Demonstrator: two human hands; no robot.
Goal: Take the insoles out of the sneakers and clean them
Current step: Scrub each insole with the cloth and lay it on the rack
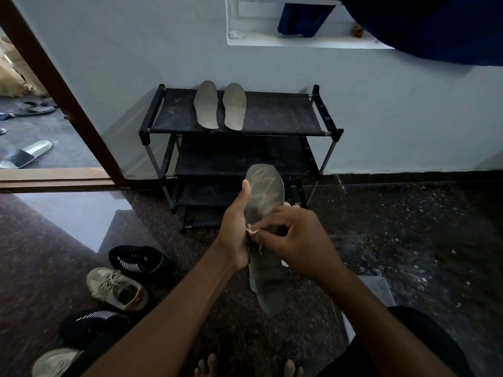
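My left hand (236,229) grips a dark grey insole (265,278) by its left edge, holding it lengthwise with the toe end pointing away from me. My right hand (296,238) presses a small pale cloth (253,231) against the insole's middle. Two more grey insoles (206,104) (234,106) lie side by side on the top shelf of a black shoe rack (285,115). On the floor at the left stand a black sneaker (138,261), a beige sneaker (117,288), another black sneaker (92,321) and part of a beige one (54,361).
The rack stands against a pale wall under a window ledge (299,40). A doorway (54,85) at left shows sandals on the outside floor. A translucent plastic box (378,291) sits behind my right forearm. My bare toes (209,365) show at the bottom edge.
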